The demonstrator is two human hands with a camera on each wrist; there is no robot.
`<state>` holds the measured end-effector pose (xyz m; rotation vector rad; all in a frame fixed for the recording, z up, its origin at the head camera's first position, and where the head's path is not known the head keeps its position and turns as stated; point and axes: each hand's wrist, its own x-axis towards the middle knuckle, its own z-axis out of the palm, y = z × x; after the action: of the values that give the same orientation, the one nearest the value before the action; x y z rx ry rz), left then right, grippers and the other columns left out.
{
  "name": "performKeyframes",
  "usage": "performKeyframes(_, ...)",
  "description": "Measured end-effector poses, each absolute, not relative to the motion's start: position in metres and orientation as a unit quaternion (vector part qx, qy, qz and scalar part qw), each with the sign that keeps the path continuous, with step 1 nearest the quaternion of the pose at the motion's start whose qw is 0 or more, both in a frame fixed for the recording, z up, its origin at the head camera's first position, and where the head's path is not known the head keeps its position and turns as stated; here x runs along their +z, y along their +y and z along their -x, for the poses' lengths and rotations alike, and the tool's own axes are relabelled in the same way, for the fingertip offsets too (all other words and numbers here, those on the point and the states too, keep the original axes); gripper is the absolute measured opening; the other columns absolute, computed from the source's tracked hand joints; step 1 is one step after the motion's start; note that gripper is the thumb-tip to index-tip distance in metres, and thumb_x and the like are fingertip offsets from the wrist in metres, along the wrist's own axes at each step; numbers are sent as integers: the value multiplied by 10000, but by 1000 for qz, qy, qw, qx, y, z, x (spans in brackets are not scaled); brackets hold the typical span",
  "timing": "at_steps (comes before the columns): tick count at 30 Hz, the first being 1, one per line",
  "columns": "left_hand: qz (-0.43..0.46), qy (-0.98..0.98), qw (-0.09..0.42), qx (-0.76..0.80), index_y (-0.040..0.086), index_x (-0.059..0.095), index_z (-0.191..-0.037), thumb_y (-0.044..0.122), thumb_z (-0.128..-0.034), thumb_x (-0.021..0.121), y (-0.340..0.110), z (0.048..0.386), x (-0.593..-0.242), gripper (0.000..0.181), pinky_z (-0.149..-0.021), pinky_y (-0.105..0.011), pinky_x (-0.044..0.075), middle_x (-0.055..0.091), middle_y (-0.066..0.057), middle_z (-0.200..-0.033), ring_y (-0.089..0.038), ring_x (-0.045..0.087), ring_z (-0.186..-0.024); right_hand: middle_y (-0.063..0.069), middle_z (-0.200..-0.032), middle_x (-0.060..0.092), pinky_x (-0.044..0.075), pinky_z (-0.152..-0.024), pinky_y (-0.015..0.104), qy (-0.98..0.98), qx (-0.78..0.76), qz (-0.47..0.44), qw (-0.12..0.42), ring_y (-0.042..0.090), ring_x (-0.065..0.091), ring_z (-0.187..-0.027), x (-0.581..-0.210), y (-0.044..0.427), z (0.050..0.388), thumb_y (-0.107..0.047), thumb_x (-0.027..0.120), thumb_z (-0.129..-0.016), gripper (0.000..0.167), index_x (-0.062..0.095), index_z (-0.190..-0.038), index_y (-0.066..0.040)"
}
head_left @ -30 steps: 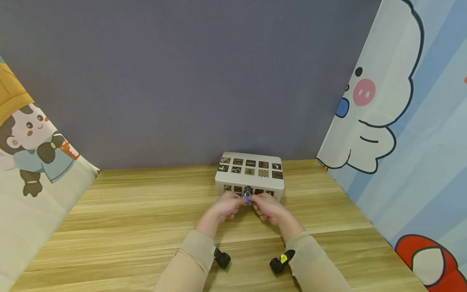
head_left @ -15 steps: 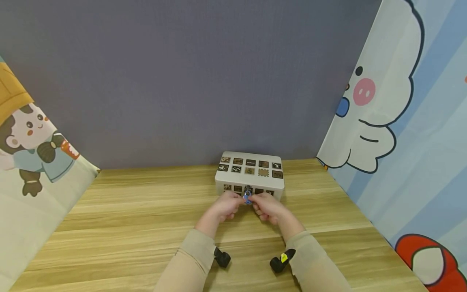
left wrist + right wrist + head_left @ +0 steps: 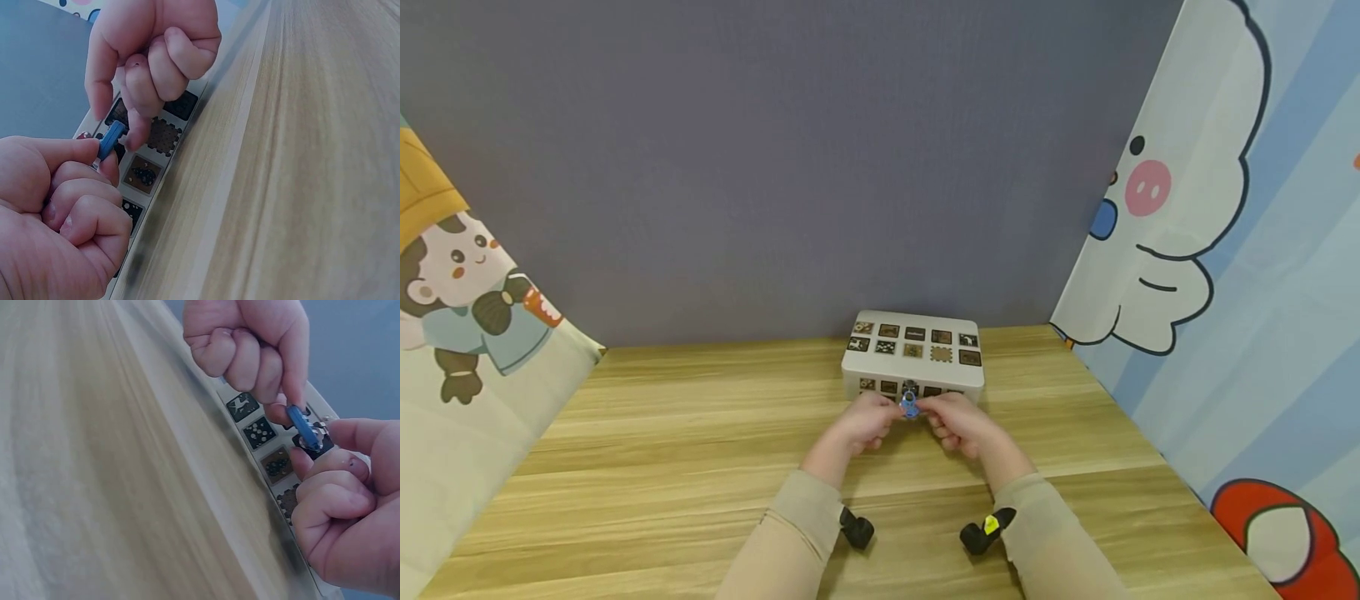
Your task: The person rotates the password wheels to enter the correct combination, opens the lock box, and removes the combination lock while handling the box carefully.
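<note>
White and smooth, a rectangular box with rounded corners (image 3: 912, 368) sits lid down in the head view, toward the back of a pale, streaky wood-grain tabletop (image 3: 700, 454) and near a matte grey panel (image 3: 812, 175). At its front, a small blue padlock with a shiny metal shackle (image 3: 910, 408) is up by the clasp; whether the shackle goes through, I can't tell. The left hand (image 3: 867, 421) and right hand (image 3: 961, 423) flank it, below cuffs of plain beige cloth.

From the left wrist, the padlock looks like a narrow blue slab, pinched between the left thumb and forefinger, the other fingers folded in. A square print with a jigsaw edge (image 3: 164, 136) shows behind.

From the right wrist, the right thumb and forefinger stand parted beside the padlock, with nothing clearly pinched; contact is hard to judge. A dark square with a pale leaping animal (image 3: 242, 406) decorates the box.
</note>
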<state>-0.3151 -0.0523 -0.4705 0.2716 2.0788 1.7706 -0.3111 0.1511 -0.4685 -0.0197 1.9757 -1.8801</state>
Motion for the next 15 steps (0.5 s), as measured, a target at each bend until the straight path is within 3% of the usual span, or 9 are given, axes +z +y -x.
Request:
performKeyframes(9,-95,743,200,631,-94,684,-1111,145,-1013,585,-52,315,-472,277,-406,-202,286,330,79,-536,-61,284,-443,-62,-571,348,209,-404,204,715,-670,15,199,60,245,-450,-464,156,311,-204,583,-1015,245,663,-1065,22)
performKeyframes(15,-99,738,200,637,-115,675,-1115,144,-1014,583,-52,316,-472,293,-402,-201,272,311,85,-531,-58,272,-437,-57,-573,344,217,-406,206,722,-663,19,196,64,255,-453,-461,155,310,-206,611,-999,208,634,-919,-16)
